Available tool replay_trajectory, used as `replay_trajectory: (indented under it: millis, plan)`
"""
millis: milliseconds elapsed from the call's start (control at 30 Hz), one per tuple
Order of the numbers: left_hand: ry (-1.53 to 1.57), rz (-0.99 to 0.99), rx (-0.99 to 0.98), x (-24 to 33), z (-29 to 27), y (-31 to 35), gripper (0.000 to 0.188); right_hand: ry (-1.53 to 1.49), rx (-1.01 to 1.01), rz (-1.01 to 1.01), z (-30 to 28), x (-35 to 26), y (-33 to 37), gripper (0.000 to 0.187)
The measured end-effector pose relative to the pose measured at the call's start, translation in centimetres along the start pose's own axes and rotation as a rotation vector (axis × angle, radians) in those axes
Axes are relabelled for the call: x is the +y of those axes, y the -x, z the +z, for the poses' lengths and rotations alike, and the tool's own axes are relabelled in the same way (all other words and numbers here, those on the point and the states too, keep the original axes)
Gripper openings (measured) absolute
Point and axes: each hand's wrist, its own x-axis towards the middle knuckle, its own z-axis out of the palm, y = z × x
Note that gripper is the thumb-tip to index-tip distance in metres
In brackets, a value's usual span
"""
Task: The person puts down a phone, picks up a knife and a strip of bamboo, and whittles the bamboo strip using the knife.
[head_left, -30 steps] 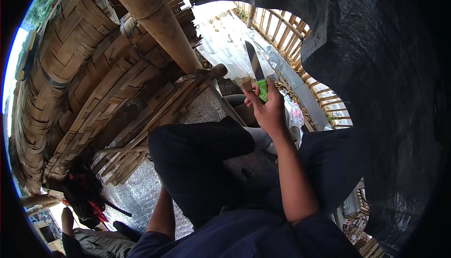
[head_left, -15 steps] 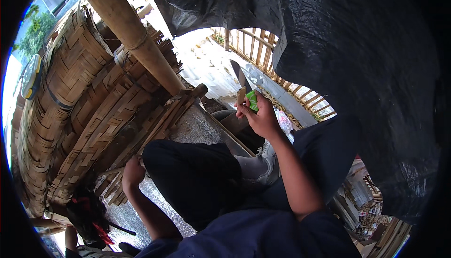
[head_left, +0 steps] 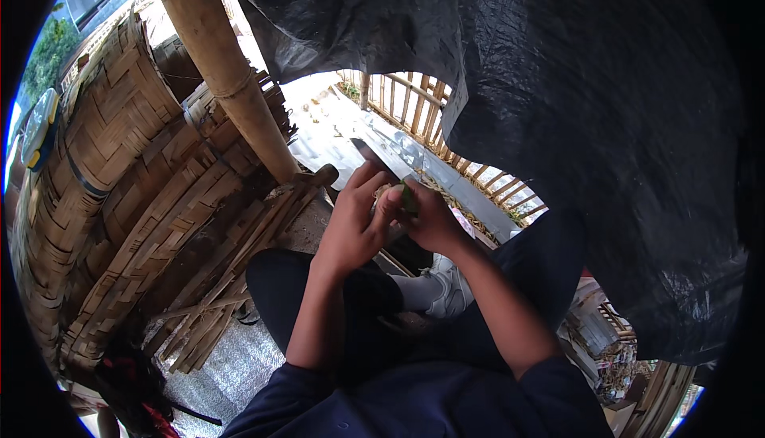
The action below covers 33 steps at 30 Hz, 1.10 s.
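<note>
Right hand (head_left: 434, 219) closes round the green handle (head_left: 409, 198) of a knife (head_left: 373, 156), to the right of the foot of the bamboo pole (head_left: 225, 75), with the dark blade angled up and leftward, toward the pole. Left hand (head_left: 351, 219) sits between the pole and the right hand, meeting it at the handle; its fingers are bent and drawn close together, thumb near the green grip (a small pale bit shows between the fingers, too hidden to name, so whether this hand grips it I cannot tell). To the left of the pole lies a big rolled woven mat (head_left: 103, 143), and a yellow-edged object (head_left: 40, 129) rests against that roll, farther from the pole. Below the pole's foot, thin bamboo strips (head_left: 227, 294) run down toward a crinkled silver sheet (head_left: 219, 370). Right of the pole, a slatted fence (head_left: 422, 99) stands beyond the knife, and a black plastic sheet (head_left: 582, 79) hangs farther right. Lower than the pole and to its right, a light shoe (head_left: 453, 293) and a grey sock (head_left: 414, 291) show beneath the forearms, between dark trouser legs (head_left: 542, 251).
</note>
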Motion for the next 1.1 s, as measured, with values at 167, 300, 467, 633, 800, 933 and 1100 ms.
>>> replay_trajectory:
  millis: [167,300,467,633,800,933,1100]
  plan:
    - [0.059,0.208,0.267,-4.1,1.6,0.8,0.038,0.057,0.022,0.126,-2.5,1.7,0.4,0.027]
    - [0.003,0.184,0.380,-7.2,2.2,1.1,0.051,0.121,-0.002,0.285,-5.7,3.5,0.8,0.028]
    - [0.069,0.217,0.339,-9.6,3.9,0.9,0.041,0.088,0.152,0.387,-5.1,7.6,1.2,0.024]
    - [0.430,0.002,0.349,-8.6,5.0,0.8,0.039,-0.037,0.190,0.474,-1.4,8.6,-0.2,0.026]
    - [0.830,-0.027,0.225,-10.4,4.6,-1.1,0.059,-0.153,0.165,0.220,0.4,7.1,-0.3,0.012]
    - [0.635,0.012,0.294,-10.3,5.9,-2.3,0.049,-0.137,0.189,0.152,2.0,7.3,0.8,0.010]
    - [0.626,-0.021,0.417,-7.9,5.3,-2.4,0.047,-0.132,0.159,0.249,2.6,7.9,0.7,0.015]
